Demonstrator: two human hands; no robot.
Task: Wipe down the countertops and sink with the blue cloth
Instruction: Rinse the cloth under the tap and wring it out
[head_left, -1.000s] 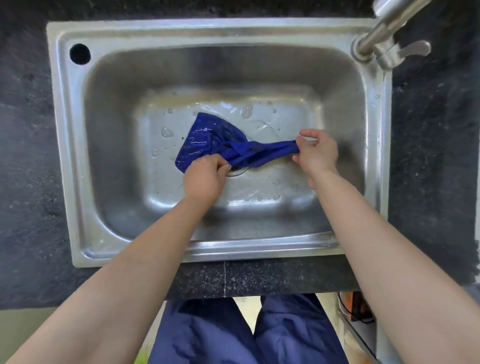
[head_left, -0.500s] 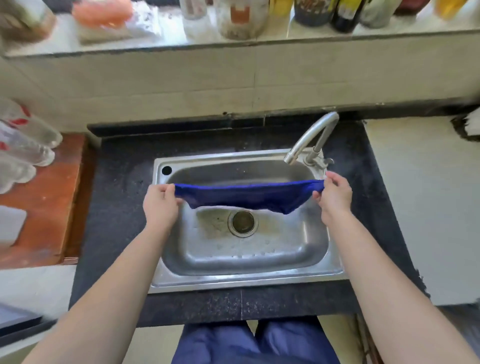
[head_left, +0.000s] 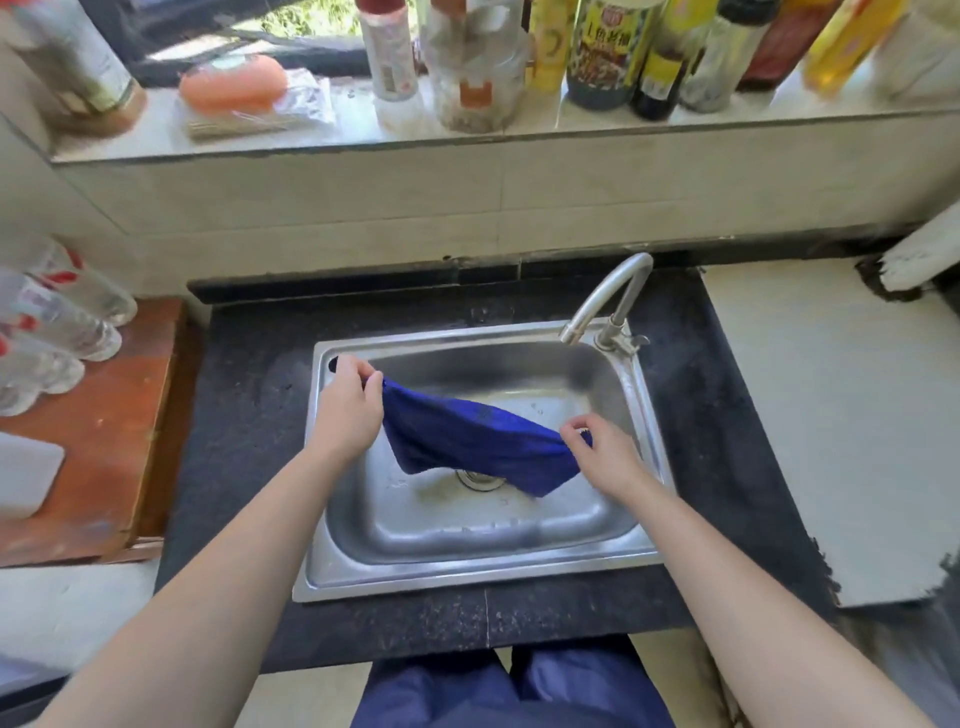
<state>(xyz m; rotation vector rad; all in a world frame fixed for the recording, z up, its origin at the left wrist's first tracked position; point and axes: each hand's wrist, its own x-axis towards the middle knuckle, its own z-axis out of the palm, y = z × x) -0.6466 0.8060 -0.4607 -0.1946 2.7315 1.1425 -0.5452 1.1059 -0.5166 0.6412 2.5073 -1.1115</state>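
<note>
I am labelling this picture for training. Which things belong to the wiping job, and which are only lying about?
For the job: blue cloth, held by left hand and right hand; sink; dark countertop.
Lying about: bottles on the sill; plastic bottles on the left; faucet.

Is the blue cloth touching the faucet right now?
Apart. The head view shows bare sink wall between the blue cloth and the faucet.
</note>
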